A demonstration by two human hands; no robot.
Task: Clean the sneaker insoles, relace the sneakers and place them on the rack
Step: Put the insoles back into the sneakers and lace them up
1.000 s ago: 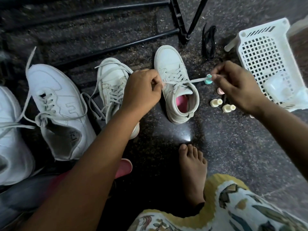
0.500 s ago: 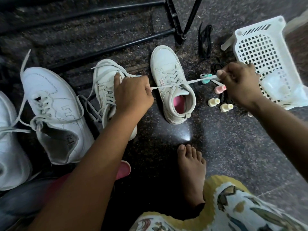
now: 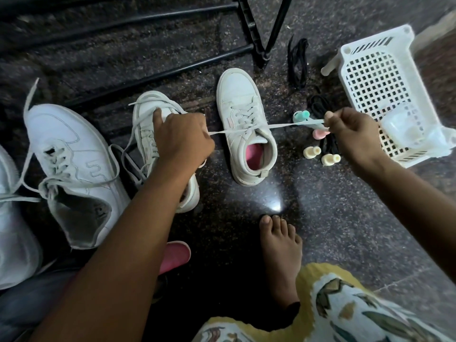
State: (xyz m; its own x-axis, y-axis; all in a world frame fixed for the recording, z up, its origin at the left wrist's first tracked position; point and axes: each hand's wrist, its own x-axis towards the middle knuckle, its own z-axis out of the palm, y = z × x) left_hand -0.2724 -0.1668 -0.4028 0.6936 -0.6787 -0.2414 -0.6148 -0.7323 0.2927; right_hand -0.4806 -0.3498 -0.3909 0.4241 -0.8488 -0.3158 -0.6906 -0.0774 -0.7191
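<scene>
A small white sneaker (image 3: 243, 124) with a pink insole (image 3: 254, 157) stands on the dark floor in the middle. Its white lace (image 3: 283, 125) is stretched taut to both sides above the tongue. My left hand (image 3: 181, 141) grips the left end of the lace and my right hand (image 3: 350, 134) pinches the right end. Its partner sneaker (image 3: 145, 119) lies just left, partly under my left hand and arm, with loose laces. The black shoe rack (image 3: 158, 75) has its bars across the top of the view.
A larger white sneaker (image 3: 71, 166) and another (image 3: 12, 230) sit at the left. A white plastic basket (image 3: 385, 90) is at the right, small bottles (image 3: 320, 154) and black laces (image 3: 297, 62) beside it. A loose pink insole (image 3: 175, 255) and my bare foot (image 3: 281, 255) are near me.
Both hands have drawn apart, the left moving left and the right moving right, so the lace is pulled out longer and tighter across the small sneaker.
</scene>
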